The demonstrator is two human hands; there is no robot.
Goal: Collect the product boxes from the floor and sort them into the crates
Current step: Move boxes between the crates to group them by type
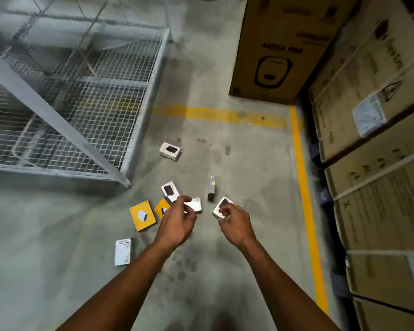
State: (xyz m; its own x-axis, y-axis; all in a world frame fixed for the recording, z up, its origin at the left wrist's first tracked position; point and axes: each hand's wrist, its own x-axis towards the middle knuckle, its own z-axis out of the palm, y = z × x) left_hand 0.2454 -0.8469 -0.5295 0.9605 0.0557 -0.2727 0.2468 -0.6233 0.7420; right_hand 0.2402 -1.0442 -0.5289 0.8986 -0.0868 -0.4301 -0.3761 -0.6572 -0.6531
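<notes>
Product boxes (169,151) scattered on grey concrete floor (249,163)

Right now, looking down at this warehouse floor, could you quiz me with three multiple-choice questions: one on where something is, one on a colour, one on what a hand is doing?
1. Where does the lone white box with a dark picture lie?
A. Beside the corner of the wire cage
B. On top of the big cartons
C. Beyond the yellow line

2. What colour is the flat box just left of the left hand?
A. Blue
B. Yellow
C. Green

3. What is the right hand doing?
A. Resting flat on the floor
B. Hanging with nothing in it
C. Holding a small white box

Answers: 1 A, it sits on the concrete near the cage's edge. 2 B, its face is plainly yellow. 3 C, the fingers curl round the box's edge.
</notes>
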